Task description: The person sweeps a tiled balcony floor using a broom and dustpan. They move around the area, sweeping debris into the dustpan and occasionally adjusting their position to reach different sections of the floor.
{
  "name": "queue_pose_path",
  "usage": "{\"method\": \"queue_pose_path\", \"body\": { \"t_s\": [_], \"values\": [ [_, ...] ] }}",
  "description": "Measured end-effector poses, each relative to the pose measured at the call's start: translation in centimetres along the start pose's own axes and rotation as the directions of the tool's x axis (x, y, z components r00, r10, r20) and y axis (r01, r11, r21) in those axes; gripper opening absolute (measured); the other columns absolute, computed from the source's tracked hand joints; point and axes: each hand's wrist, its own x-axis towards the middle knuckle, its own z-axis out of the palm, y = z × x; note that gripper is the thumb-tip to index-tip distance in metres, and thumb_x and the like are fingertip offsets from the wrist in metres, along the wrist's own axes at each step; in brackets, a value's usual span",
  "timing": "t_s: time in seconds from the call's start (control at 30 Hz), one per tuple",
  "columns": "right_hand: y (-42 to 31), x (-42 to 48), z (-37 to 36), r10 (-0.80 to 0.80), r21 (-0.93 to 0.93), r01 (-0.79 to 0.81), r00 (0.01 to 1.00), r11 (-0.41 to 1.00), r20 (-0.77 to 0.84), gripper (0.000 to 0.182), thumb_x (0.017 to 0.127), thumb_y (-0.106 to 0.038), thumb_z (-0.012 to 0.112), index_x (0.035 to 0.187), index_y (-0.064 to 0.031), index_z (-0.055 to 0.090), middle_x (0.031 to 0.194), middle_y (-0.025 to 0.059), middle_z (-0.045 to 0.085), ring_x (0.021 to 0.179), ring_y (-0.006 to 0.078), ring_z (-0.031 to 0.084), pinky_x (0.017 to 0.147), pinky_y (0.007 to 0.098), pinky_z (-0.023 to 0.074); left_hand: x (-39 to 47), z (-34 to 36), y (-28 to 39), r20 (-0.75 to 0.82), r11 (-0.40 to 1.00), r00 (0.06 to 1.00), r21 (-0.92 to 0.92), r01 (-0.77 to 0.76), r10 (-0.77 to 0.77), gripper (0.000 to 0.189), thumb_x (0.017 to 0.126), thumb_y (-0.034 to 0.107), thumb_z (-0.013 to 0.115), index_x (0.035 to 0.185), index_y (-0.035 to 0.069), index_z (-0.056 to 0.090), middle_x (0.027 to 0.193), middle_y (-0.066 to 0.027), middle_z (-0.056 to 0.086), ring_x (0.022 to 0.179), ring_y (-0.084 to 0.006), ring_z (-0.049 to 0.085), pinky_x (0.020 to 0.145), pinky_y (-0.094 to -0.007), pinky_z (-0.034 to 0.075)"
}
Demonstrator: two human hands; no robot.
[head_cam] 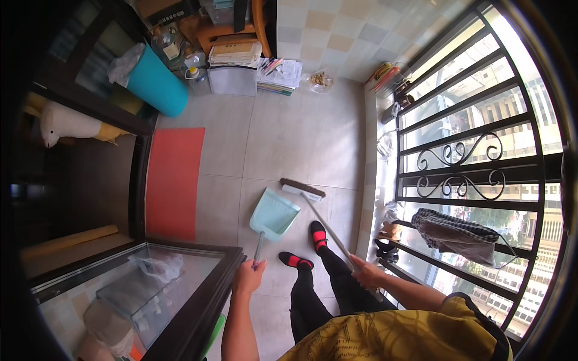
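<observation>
My left hand (249, 273) grips the handle of a pale mint-green dustpan (274, 215), whose pan lies on the tiled floor (289, 131) in front of my feet. My right hand (366, 272) is closed around the long grey pole of a broom (326, 224). The broom's head (302, 188), white with dark bristles, rests on or close above the floor, just beyond the dustpan and to its right. A small gap separates broom head and pan. Whether any dirt lies in the pan is too faint to tell.
A red mat (174, 180) lies by the doorway at left, near a turquoise bin (158, 85). An open framed glass door (198, 289) stands beside my left arm. Paper stacks (235, 56) and a plastic bag of food (320, 81) sit along the far wall. Window bars (465, 117) line the right.
</observation>
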Motion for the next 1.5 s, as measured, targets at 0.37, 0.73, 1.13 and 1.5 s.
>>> {"method": "queue_pose_path", "body": {
  "t_s": [0.37,0.73,1.13,1.5],
  "values": [
    [3.3,-5.7,-2.5,-0.016,0.005,0.015,0.995,1.000,0.102,0.064,0.091,-0.018,0.055,0.146,-0.0278,0.022,0.073,0.0058,0.051,0.055,0.0135,0.051,0.048,0.0284,0.0480,-0.1,-0.6,-0.1,0.054,0.997,0.996,-0.004,0.071,-0.071,0.039,0.082,0.040,0.064,0.084,0.001,0.064,0.073,-0.0148,0.064,0.070,-0.0319,0.062,0.062,-0.0384,0.047],
    [6.1,-3.2,-3.2,-0.065,-0.017,0.066,0.998,0.998,0.012,0.062,0.089,-0.014,0.058,0.143,-0.0142,0.027,0.083,0.0113,0.057,0.058,0.0154,0.055,0.048,0.0298,0.0486,-0.1,0.0,-1.0,-0.010,1.000,1.000,-0.013,0.011,-0.011,0.037,0.083,0.040,0.064,0.079,0.003,0.063,0.063,-0.0119,0.059,0.058,-0.0272,0.058,0.054,-0.0362,0.042],
    [12.3,-2.8,-2.2,-0.245,-0.515,0.088,0.938,0.853,-0.245,0.052,0.081,-0.032,0.063,0.122,-0.0065,0.044,0.094,0.0256,0.063,0.089,0.0444,0.060,0.078,0.0489,0.0494,0.2,-0.9,-0.2,0.066,0.994,0.992,0.000,0.105,-0.105,0.039,0.082,0.041,0.064,0.087,0.003,0.066,0.076,-0.0120,0.066,0.072,-0.0289,0.064,0.064,-0.0361,0.048],
    [11.8,-3.1,-2.3,-0.279,-0.470,0.131,0.924,0.873,-0.261,0.050,0.081,-0.031,0.064,0.119,-0.0070,0.043,0.089,0.0254,0.063,0.084,0.0450,0.061,0.073,0.0493,0.0505,0.6,-0.5,-1.5,0.033,0.998,0.998,-0.045,0.047,-0.046,0.036,0.084,0.037,0.065,0.079,0.001,0.062,0.058,-0.0068,0.057,0.053,-0.0178,0.054,0.053,-0.0324,0.042]
  ]
}}
